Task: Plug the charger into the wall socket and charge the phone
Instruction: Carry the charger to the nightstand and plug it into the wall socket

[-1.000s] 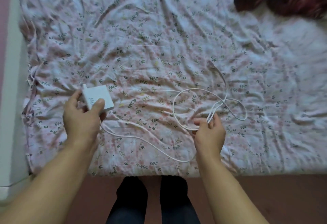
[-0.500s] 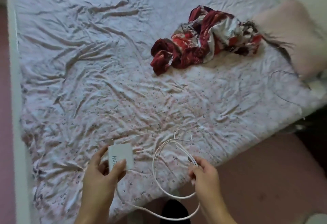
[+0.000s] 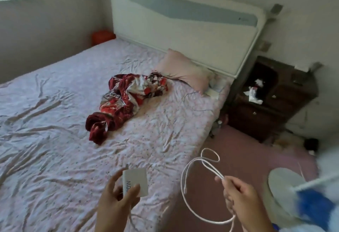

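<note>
White charger brick (image 3: 135, 182) sits pinched in the left hand (image 3: 117, 200), thumb across its printed face, held up above the near edge of the bed (image 3: 55, 140). The right hand (image 3: 240, 197) has its grip closed on the looped white cable (image 3: 192, 169), coils hanging free over the pink floor (image 3: 238, 151), the small connector end dangling inside the loop. No phone shows, and no socket can be made out for sure; grey plates on the wall beside the headboard (image 3: 183, 30), above the dark nightstand (image 3: 271, 99), look the likeliest. Best now, I'd say: keep the coils gathered so nothing snags, turn the brick prongs-forward, and square it to the socket before pushing.
</note>
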Motion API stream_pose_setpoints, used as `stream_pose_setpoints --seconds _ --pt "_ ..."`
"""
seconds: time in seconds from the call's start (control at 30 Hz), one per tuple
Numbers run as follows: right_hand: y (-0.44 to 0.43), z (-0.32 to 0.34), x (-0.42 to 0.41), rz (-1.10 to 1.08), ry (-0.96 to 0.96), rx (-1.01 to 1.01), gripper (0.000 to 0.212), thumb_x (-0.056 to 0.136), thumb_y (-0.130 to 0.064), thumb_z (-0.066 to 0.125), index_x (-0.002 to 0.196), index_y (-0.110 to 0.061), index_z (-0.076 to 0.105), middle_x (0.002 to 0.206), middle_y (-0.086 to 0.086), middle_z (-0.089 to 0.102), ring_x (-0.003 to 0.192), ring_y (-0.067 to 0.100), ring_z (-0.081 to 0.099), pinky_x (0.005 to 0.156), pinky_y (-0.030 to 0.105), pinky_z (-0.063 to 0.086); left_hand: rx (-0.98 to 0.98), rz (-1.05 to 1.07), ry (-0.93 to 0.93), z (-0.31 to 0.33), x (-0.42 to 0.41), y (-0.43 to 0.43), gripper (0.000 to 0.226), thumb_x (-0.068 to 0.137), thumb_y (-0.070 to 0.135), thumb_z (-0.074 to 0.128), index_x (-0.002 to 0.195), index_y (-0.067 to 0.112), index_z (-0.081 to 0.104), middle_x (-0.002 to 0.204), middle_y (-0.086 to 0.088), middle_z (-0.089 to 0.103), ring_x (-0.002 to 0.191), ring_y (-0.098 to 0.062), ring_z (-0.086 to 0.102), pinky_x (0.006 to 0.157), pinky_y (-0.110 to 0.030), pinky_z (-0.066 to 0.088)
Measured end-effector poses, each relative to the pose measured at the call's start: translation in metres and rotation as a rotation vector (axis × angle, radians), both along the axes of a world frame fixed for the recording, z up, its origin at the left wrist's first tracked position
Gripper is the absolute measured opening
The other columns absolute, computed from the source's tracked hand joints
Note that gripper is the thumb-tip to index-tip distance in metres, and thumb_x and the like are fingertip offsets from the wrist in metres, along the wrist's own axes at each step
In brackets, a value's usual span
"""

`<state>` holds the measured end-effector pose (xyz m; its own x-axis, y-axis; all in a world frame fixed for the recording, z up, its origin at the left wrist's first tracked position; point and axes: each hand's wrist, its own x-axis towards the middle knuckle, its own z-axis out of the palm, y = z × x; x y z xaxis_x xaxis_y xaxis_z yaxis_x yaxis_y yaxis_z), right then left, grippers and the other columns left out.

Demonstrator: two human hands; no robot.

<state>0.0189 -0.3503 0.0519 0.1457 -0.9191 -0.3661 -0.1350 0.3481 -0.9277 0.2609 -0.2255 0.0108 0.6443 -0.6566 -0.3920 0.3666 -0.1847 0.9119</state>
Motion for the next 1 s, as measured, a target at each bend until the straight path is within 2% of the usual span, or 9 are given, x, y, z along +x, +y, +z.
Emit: stream_pose_setpoints --seconds 0.27,0.43,0.5,0.6,0.7,0.77,0.83,0.93,1.0 --pt "-0.050 0.032 -0.117 -0.236 -0.002 -0.085 0.023 0.095 -0.008 0.050 0.085 0.000 0.069 0.044 -0.002 0.038 0.035 0.009 0.031 0.037 0.021 0.027 -0.108 -0.136 0.110 0.052 -0.069 -0.115 0.043 0.082 -0.003 0.065 0.118 0.018 0.058 0.092 -0.019 0.068 0.082 -0.032 0.067 0.068 -0.039 0.053" --pt "-0.088 0.045 -0.177 -0.408 -0.096 -0.055 0.025 0.096 -0.012 0.049 0.086 0.000 0.069 0.042 -0.005 0.035 0.032 0.006 0.028 0.034 0.020 0.024 -0.138 -0.212 0.174 0.061 -0.115 -0.181 0.037 0.085 0.008 0.065 0.120 0.020 0.059 0.111 -0.014 0.067 0.090 -0.026 0.071 0.069 -0.035 0.056" --pt "-0.107 0.050 -0.199 -0.473 -0.179 -0.016 0.026 0.097 -0.014 0.047 0.090 0.001 0.068 0.040 -0.007 0.033 0.032 0.006 0.026 0.034 0.020 0.024 -0.149 -0.232 0.208 0.063 -0.133 -0.206 0.040 0.086 0.009 0.064 0.125 0.017 0.056 0.116 -0.015 0.065 0.096 -0.026 0.069 0.067 -0.034 0.057" --pt "-0.134 0.058 -0.230 -0.528 -0.409 0.057 0.027 0.098 -0.016 0.043 0.094 0.000 0.065 0.042 -0.006 0.035 0.034 0.006 0.027 0.038 0.020 0.027 -0.160 -0.274 0.261 0.069 -0.161 -0.244 0.042 0.088 0.011 0.061 0.129 0.012 0.053 0.120 -0.016 0.062 0.098 -0.025 0.067 0.063 -0.030 0.058" --pt "-0.161 0.065 -0.260 -0.546 -0.674 0.115 0.025 0.098 -0.016 0.042 0.094 -0.003 0.063 0.050 -0.003 0.047 0.040 0.009 0.040 0.053 0.025 0.032 -0.178 -0.290 0.321 0.075 -0.185 -0.278 0.040 0.091 0.010 0.056 0.130 0.007 0.050 0.122 -0.018 0.056 0.098 -0.024 0.062 0.061 -0.028 0.059" --pt "-0.176 0.069 -0.277 -0.569 -0.808 0.125 0.023 0.097 -0.013 0.043 0.094 -0.003 0.063 0.058 0.001 0.060 0.047 0.011 0.053 0.057 0.025 0.042 -0.198 -0.307 0.348 0.079 -0.197 -0.298 0.033 0.092 0.010 0.055 0.125 0.009 0.054 0.124 -0.017 0.055 0.100 -0.023 0.061 0.063 -0.028 0.059" --pt "-0.189 0.073 -0.290 -0.611 -0.891 0.131 0.022 0.096 -0.010 0.043 0.092 -0.003 0.064 0.063 0.005 0.068 0.052 0.013 0.063 0.054 0.025 0.054 -0.189 -0.321 0.337 0.080 -0.208 -0.315 0.038 0.092 0.014 0.056 0.130 0.011 0.052 0.127 -0.014 0.055 0.103 -0.023 0.061 0.065 -0.028 0.060" --pt "-0.205 0.076 -0.302 -0.665 -0.995 0.147 0.019 0.093 -0.008 0.046 0.089 -0.004 0.064 0.068 0.006 0.073 0.057 0.014 0.069 0.055 0.024 0.058 -0.149 -0.315 0.327 0.083 -0.220 -0.337 0.049 0.092 0.018 0.057 0.139 0.010 0.045 0.131 -0.014 0.054 0.105 -0.024 0.061 0.069 -0.029 0.060" --pt "-0.215 0.078 -0.305 -0.691 -1.031 0.157 0.018 0.092 -0.008 0.047 0.090 -0.004 0.065 0.071 0.007 0.074 0.061 0.014 0.071 0.057 0.025 0.059 -0.135 -0.324 0.334 0.086 -0.226 -0.350 0.043 0.092 0.018 0.057 0.133 0.007 0.049 0.126 -0.014 0.056 0.102 -0.023 0.062 0.068 -0.028 0.060"
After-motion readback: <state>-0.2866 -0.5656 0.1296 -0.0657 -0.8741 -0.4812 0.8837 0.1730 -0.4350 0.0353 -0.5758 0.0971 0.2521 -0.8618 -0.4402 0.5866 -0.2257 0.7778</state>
